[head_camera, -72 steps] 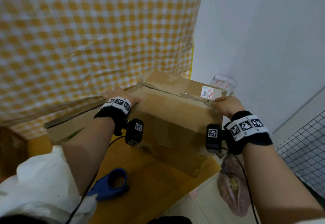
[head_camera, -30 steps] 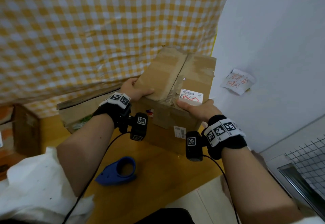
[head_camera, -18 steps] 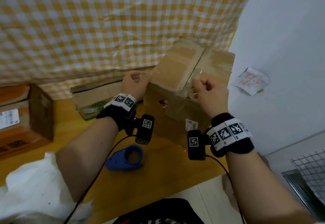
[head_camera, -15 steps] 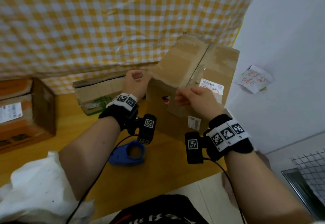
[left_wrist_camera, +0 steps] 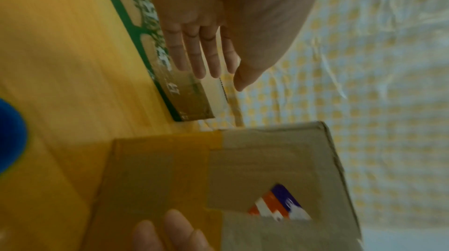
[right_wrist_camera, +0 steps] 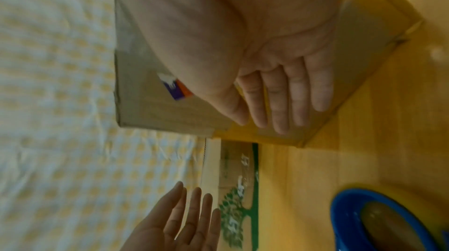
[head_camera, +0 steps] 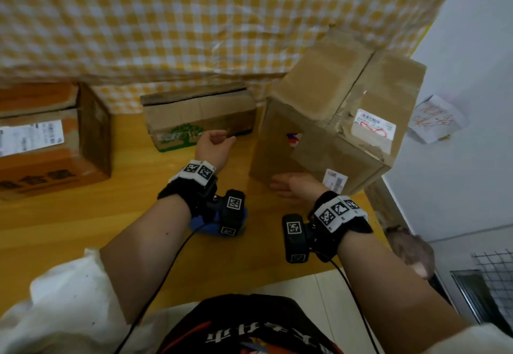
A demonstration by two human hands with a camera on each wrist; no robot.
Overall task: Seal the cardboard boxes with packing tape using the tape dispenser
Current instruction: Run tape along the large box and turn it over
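Nearest to the person, at about 6 o'clock, the two bare forearms reach forward over the wooden table (head_camera: 83, 214). Under the left wrist lies the blue tape dispenser (head_camera: 205, 226); only a part of it shows, and no hand touches it. In the right wrist view it sits at 4 o'clock, with a brownish roll inside the blue ring.

A little further, at 1 o'clock, the right hand (head_camera: 294, 188) is released, its fingers straight and close together, and it holds nothing. It is just before the lower front face of the big cardboard box (head_camera: 327, 120); I cannot tell if it touches the cardboard. The left hand (head_camera: 213, 145), at 12 o'clock, is also released, fingers relaxed and nearly straight, in the air between the big box and a low flat box (head_camera: 200, 114) with a green tree print. It holds nothing.

The big box stands on the table at 1 o'clock, flaps closed, with a white label (head_camera: 373, 127) on top near the front edge and a smaller label on the front face. An orange-brown box (head_camera: 50, 142) with a white label sits at 10 o'clock.

Behind everything hangs a yellow and white checked cloth (head_camera: 194, 14). At 2 o'clock, on the white wall, is a paper note (head_camera: 433, 120) with red writing.
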